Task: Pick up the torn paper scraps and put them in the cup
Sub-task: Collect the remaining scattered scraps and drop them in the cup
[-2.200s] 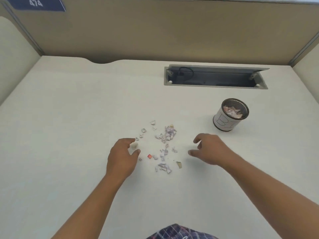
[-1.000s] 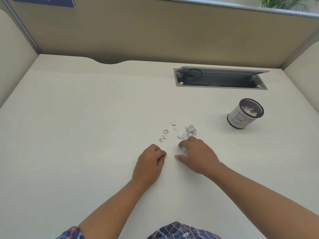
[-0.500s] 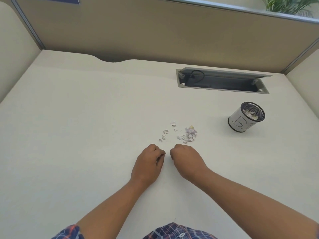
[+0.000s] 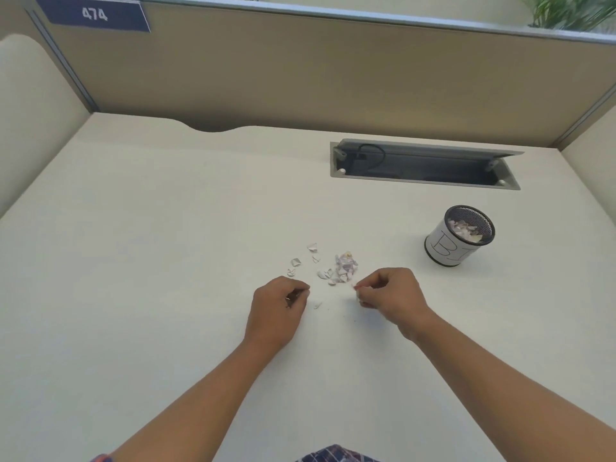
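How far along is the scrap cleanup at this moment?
Partly done. The cup already has torn paper inside. In hand: the right hand pinches paper scraps; the left hand is curled, its contents hidden. Left to do: a small pile and several loose pieces lie on the desk, and the held bits are not yet in the cup.

The cup (image 4: 445, 246) was white with black mesh and black letters; the scraps (image 4: 345, 270) were white and pale purple; the tabletop (image 4: 166, 261) was cream.

Dark plaid shirt (image 4: 336, 455), matching sleeve (image 4: 100, 458)
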Demonstrator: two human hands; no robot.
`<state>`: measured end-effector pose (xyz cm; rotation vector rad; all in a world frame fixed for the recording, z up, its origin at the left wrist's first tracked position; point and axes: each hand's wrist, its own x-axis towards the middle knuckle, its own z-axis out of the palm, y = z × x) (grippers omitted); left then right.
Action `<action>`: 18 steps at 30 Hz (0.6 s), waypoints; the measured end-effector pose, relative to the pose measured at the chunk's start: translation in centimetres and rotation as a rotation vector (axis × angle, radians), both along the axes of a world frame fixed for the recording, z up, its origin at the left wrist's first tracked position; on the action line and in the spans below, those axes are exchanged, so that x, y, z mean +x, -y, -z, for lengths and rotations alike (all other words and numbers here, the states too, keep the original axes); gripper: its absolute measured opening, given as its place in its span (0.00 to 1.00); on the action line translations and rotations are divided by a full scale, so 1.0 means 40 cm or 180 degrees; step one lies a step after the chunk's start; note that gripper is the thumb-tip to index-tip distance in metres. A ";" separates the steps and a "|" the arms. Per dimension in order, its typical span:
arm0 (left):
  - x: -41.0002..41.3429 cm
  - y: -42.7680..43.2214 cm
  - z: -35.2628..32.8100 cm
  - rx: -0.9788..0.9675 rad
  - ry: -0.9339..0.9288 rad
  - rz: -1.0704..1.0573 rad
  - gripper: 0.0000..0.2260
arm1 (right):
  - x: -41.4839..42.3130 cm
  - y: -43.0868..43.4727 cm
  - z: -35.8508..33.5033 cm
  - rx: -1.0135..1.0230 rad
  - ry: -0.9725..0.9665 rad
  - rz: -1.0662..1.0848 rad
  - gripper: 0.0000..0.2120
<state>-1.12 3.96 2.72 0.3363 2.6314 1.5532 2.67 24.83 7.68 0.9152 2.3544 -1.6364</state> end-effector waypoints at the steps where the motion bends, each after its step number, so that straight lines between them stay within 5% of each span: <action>1: -0.001 -0.033 -0.017 0.0071 0.0005 -0.0006 0.04 | 0.009 -0.018 -0.004 -0.0073 -0.0039 0.0007 0.04; 8: -0.029 -0.339 -0.165 0.0301 -0.0109 0.0405 0.04 | 0.083 -0.180 -0.047 -0.0483 -0.0337 0.0196 0.04; 18: -0.122 -0.710 -0.235 -0.0534 -0.0234 0.0795 0.07 | 0.130 -0.456 -0.121 -0.0398 -0.0604 0.0504 0.01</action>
